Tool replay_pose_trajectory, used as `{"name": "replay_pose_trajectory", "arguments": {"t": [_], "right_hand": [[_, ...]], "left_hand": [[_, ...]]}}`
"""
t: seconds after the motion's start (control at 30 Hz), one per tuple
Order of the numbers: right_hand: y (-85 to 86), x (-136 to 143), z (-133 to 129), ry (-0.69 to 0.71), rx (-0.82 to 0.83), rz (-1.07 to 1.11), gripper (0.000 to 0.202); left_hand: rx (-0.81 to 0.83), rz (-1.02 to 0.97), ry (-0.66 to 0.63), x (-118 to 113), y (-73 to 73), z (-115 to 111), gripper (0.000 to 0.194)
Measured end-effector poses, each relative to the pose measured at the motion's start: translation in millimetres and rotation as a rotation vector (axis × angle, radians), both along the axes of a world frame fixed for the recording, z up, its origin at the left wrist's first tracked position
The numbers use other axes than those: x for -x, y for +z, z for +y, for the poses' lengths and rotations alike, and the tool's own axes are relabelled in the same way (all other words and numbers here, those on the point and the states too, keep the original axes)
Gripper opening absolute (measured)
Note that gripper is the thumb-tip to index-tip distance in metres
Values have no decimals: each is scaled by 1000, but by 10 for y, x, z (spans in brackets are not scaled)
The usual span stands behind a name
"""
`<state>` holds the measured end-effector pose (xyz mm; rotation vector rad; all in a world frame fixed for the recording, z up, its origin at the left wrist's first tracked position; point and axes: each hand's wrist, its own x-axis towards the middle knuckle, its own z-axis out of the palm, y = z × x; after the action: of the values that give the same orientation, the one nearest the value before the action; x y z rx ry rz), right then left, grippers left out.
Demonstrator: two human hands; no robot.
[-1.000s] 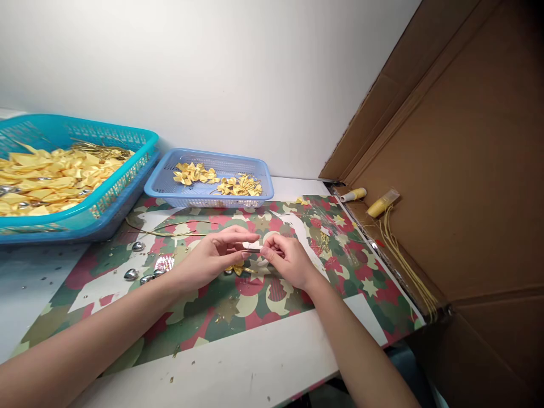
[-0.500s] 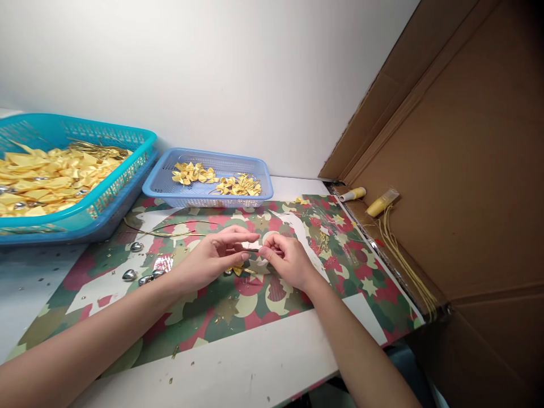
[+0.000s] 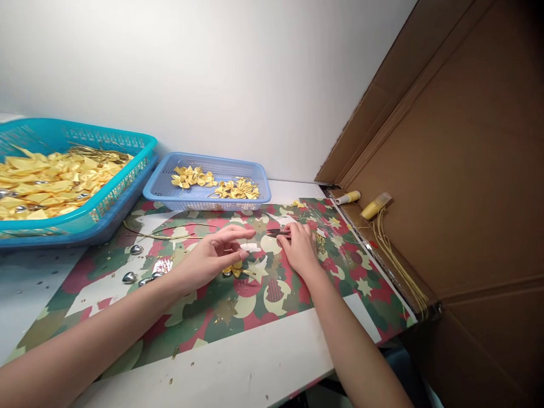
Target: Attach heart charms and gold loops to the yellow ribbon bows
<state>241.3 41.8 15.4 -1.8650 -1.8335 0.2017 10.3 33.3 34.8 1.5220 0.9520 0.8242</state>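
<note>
In the middle of the patterned sheet (image 3: 229, 309), my left hand (image 3: 219, 249) hovers with thumb and forefinger apart; its other fingers curl inward. A thin line, perhaps thread, shows faintly between those fingertips. Just below lies a yellow ribbon bow (image 3: 234, 268) with a gold tie, partly hidden by the hand. My right hand (image 3: 301, 246), palm down, has its fingers around small dark snips (image 3: 276, 232), their pointed blades towards the left. Beside it on the right is a little heap of gold bits (image 3: 321, 243).
A turquoise basket (image 3: 127, 175) full of yellow bows stands at left; a blue basket (image 3: 208, 204) holds two clusters of bows. Silver hearts (image 3: 130, 277) and gold cords (image 3: 170, 235) lie left. Yellow-wrapped tubes (image 3: 376, 205) and cords (image 3: 393, 263) line the cardboard wall (image 3: 459, 170).
My right hand has moved right and slightly away from my left hand, carrying the snips, and turned palm down. The left hand stays nearly in place.
</note>
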Motion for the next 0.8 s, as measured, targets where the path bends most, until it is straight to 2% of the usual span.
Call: {"name": "replay_pose_trajectory", "arguments": {"t": [0.07, 0.1, 0.2, 0.27, 0.33, 0.43, 0.57, 0.8], "right_hand": [[5, 84, -39, 72, -99, 102, 14], [12, 145, -70, 153, -130, 199, 14], [24, 362, -172, 384, -41, 543, 12], [20, 475, -220, 413, 29, 719, 14], [17, 522, -242, 403, 41, 805, 14], [43, 479, -242, 405, 37, 790, 15], [111, 346, -209, 415, 12, 647, 16], [123, 207, -137, 107, -60, 359, 30]], "left_hand": [[-27, -22, -15, -9, -17, 2, 37], [-47, -38, -27, -13, -31, 3, 37], [-124, -94, -84, -27, -78, 1, 35], [-167, -105, -109, -38, -97, -9, 32], [-189, -89, -104, -47, -100, -21, 31], [-193, -65, -72, -56, -92, -31, 31], [-177, -79, -48, -58, -85, -23, 32], [-131, -74, -43, -52, -67, -36, 33]]}}
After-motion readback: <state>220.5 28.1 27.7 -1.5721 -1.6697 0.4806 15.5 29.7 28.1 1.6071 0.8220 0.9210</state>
